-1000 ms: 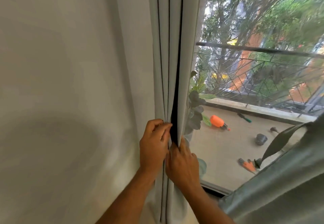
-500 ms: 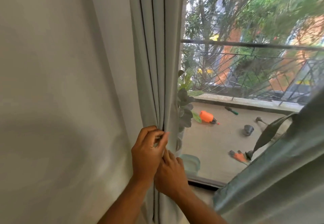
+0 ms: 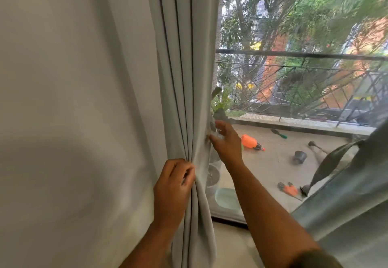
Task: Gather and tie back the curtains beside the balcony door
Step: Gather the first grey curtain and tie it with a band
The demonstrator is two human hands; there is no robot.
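A pale grey curtain hangs in bunched vertical folds at the left edge of the balcony door glass. My left hand pinches the gathered folds at about waist height. My right hand is higher, at the curtain's right edge, fingers spread and slightly blurred; whether it grips the cloth is unclear. A second grey-green curtain fills the lower right corner, with a dark strap or tieback hanging beside it.
A plain white wall takes up the left half. Beyond the glass lie an orange sprayer, a small dark pot, orange gloves, potted plants and a metal railing.
My right hand left the folds beside my left hand and moved up and right to the curtain's edge. My left hand kept its pinch on the folds.
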